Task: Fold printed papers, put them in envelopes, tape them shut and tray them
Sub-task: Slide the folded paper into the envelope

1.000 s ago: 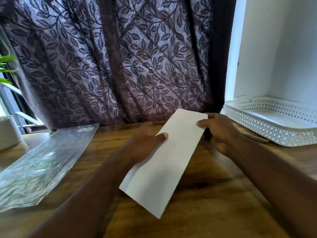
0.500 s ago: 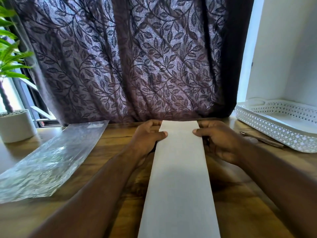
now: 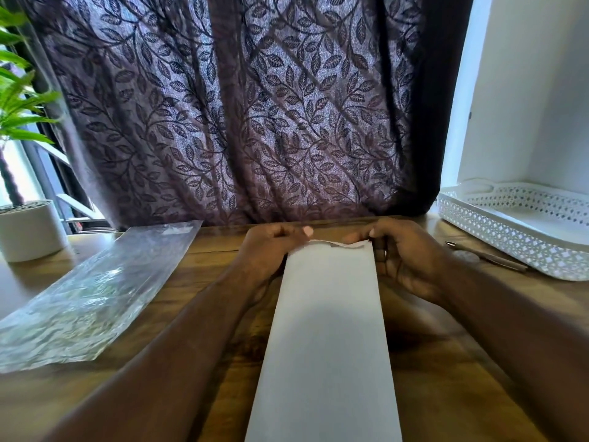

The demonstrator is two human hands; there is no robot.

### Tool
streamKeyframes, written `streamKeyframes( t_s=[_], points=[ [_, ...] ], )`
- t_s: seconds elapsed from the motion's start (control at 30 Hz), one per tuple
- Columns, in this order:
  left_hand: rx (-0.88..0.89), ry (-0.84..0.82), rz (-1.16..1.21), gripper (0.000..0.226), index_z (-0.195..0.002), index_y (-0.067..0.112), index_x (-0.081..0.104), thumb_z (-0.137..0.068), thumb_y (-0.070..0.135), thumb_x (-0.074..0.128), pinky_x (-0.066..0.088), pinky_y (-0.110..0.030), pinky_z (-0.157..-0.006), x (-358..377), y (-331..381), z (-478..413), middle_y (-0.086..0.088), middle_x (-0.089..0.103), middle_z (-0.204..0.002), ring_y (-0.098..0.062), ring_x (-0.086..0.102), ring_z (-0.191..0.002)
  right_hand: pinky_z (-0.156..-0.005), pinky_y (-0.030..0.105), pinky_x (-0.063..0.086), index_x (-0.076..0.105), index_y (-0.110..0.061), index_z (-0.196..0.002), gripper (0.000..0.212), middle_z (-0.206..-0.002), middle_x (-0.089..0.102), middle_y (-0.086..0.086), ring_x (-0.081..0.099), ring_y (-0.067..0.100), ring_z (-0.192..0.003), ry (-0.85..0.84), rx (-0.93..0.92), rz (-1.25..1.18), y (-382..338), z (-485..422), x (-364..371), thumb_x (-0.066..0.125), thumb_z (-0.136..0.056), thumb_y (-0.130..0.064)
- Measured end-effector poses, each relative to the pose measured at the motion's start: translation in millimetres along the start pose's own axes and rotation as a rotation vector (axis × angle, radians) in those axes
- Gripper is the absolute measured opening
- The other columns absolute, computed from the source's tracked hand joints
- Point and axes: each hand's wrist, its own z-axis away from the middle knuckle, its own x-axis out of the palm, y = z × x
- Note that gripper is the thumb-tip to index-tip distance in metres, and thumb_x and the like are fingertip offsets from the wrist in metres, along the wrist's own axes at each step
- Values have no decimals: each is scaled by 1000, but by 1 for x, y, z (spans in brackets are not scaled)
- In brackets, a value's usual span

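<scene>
Basically, I pinched the likely light, floppy white paper (image 3: 328, 330) at its far corners with left hand (image 3: 271, 250) and right hand (image 3: 404, 255).

Over the remote feed I saw the left forearm (image 3: 178, 346) and the right forearm (image 3: 510, 330) bare to the frame's edge. The left hand (image 3: 271, 250) had a short, trimmed thumbnail (image 3: 308, 231). On the right hand (image 3: 404, 253), one of the fingers (image 3: 381, 263) bore what looked like a thin dark ring (image 3: 385, 252), too small to confirm.
</scene>
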Motion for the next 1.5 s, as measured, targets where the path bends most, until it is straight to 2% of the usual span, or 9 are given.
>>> streamKeyframes(
  t_s=[0.17,0.33,0.43,0.57,0.7,0.83,0.97,1.17,1.5],
  points=[
    [-31,-38,-125,25,-105,11,73,-81,9,81,61,-43,-84,-2,-3,-3,-14,76,-99,-24,72,-86,-53,23,54,73,-1,-86,6,-74,73,8,68,15,-65,54,-89,152,5,0,5,74,-83,3],
    [-67,-97,-215,13,-98,10,75,-87,16,76,61,-42,-80,-4,-4,-2,-14,76,-99,-25,72,-86,-75,36,60,75,-7,-96,15,-87,77,15,73,21,-77,67,-130,332,5,0,1,77,-83,0],
    [54,-82,-377,11,-94,6,74,-88,15,75,58,-38,-73,-1,-6,-4,-16,75,-91,-20,66,-74,-69,31,59,76,-9,-90,9,-84,78,12,72,16,-72,63,-148,428,9,-1,2,76,-84,-2],
    [311,-109,-670,6,-83,18,77,-89,16,74,53,-31,-63,5,-9,-4,7,72,-75,-7,63,-65,-64,25,52,77,-16,-78,8,-74,76,-2,63,2,-62,53,-285,772,17,-9,8,80,-84,-18],
    [393,-115,-802,10,-80,29,74,-88,23,73,38,-17,-56,12,-7,-1,13,69,-75,3,56,-63,-52,14,36,73,-21,-71,23,-57,62,-16,51,-2,-53,31,-353,984,18,-11,17,75,-87,-38],
    [423,-105,-843,5,-86,25,78,-88,23,73,36,-15,-58,12,-7,-1,14,67,-76,4,55,-66,-56,18,37,74,-18,-73,21,-67,66,-8,57,2,-61,-20,-353,1071,16,-11,20,72,-90,-31],
    [359,-80,-761,7,-80,24,77,-86,21,76,40,-16,-54,12,-6,-3,16,67,-65,5,56,-59,-55,10,38,79,-20,-79,16,-64,66,-13,56,-6,-58,-21,-310,1037,12,-13,16,73,-90,-29],
    [283,-64,-685,3,-84,18,79,-87,18,76,51,-21,-62,3,-3,-8,17,69,-68,0,61,-64,-66,22,50,81,-12,-83,15,-79,78,-1,62,-2,-64,-40,-224,905,9,-13,-1,76,-88,-25],
    [227,-66,-626,4,-89,15,77,-89,15,74,55,-30,-73,-4,0,-7,2,75,-83,-10,66,-75,-38,15,35,75,1,-87,13,-59,67,2,48,4,-37,-29,1,522,5,-3,-5,69,-93,-9]
  ],
)
